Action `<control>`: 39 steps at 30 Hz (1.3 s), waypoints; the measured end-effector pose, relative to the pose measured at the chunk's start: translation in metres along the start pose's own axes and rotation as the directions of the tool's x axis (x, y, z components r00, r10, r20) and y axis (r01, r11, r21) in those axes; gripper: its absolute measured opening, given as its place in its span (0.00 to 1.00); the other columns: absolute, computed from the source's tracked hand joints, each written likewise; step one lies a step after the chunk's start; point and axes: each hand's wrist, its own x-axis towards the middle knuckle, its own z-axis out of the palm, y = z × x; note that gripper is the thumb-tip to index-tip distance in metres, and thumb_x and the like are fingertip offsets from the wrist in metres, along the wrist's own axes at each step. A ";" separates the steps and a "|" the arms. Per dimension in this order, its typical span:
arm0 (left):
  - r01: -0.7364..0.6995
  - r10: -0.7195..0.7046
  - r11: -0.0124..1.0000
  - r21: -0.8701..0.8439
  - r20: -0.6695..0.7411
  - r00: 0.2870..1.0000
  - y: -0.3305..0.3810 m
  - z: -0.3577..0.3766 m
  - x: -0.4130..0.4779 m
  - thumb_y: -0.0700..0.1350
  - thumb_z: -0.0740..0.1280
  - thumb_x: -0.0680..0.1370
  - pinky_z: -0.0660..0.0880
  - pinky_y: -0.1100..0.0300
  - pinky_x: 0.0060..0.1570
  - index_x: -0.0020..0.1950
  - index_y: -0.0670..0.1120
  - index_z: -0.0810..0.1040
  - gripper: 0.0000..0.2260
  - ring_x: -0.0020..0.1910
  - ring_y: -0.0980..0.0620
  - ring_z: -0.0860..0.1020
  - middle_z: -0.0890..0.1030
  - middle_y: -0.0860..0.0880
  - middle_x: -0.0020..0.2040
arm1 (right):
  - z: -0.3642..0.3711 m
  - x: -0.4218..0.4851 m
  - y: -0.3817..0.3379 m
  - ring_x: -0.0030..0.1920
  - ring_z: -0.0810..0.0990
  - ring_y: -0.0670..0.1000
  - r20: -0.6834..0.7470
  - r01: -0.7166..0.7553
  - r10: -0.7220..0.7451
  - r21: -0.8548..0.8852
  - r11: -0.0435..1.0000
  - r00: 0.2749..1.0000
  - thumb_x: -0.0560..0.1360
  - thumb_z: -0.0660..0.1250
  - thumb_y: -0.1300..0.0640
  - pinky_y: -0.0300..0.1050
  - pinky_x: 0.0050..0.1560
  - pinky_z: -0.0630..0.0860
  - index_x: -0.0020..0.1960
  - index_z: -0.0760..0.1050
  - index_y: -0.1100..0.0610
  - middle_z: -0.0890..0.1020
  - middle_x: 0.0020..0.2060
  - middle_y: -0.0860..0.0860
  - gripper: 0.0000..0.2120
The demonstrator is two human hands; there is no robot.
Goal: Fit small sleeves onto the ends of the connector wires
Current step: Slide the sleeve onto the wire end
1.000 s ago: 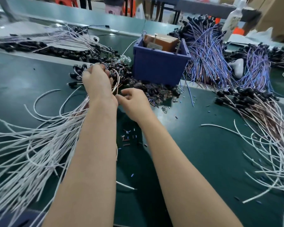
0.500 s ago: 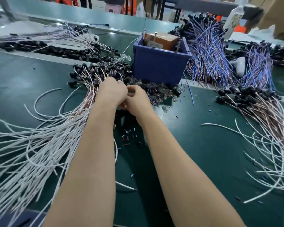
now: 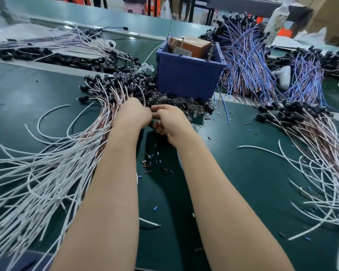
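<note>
Centre frame, my left hand and right hand meet, fingers curled tip to tip; what they pinch is hidden. Connector wires fan left, sleeves lie scattered just below. Light, floppy stuff, I judge: pinch near the tip.

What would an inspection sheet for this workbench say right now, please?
Surface: green mat, dotted with small bits.
Job's things: white wires fan out left of the arms; loose sleeves lie between the forearms.
Clutter: blue bin holding a brown box.
Grippers: left hand and right hand meet, fingers curled; what they hold is hidden.
Cables: blue wires heaped right of the bin; second white bundle at right.
Surroundings: white bottle behind.
</note>
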 end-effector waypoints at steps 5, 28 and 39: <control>-0.075 0.073 0.995 -0.067 -0.039 0.997 0.004 -0.004 -0.006 0.47 0.66 0.77 0.69 0.57 0.46 0.48 0.44 0.75 0.07 0.52 0.42 0.77 0.80 0.42 0.51 | -0.021 -0.005 -0.005 0.30 0.74 0.46 -0.023 0.061 -0.060 0.029 0.998 0.998 0.77 0.53 0.69 0.35 0.30 0.73 0.44 0.72 0.55 0.81 0.39 0.51 0.13; -0.552 0.550 0.834 -0.023 0.124 0.826 0.059 -0.039 -0.049 0.36 0.64 0.76 0.71 0.61 0.42 0.44 0.51 0.78 0.10 0.40 0.52 0.77 0.81 0.50 0.42 | -0.078 -0.079 -0.046 0.24 0.73 0.46 0.010 0.360 -0.419 -0.529 0.768 0.908 0.76 0.65 0.58 0.38 0.26 0.71 0.39 0.73 0.58 0.77 0.25 0.48 0.08; -0.679 0.679 0.733 -0.027 -0.007 0.734 0.087 -0.010 -0.067 0.36 0.61 0.76 0.68 0.68 0.40 0.52 0.47 0.82 0.12 0.43 0.54 0.76 0.81 0.50 0.45 | -0.112 -0.092 -0.057 0.35 0.74 0.45 -0.046 0.229 -0.440 -0.802 0.552 0.897 0.78 0.65 0.53 0.41 0.36 0.69 0.51 0.70 0.53 0.82 0.41 0.48 0.06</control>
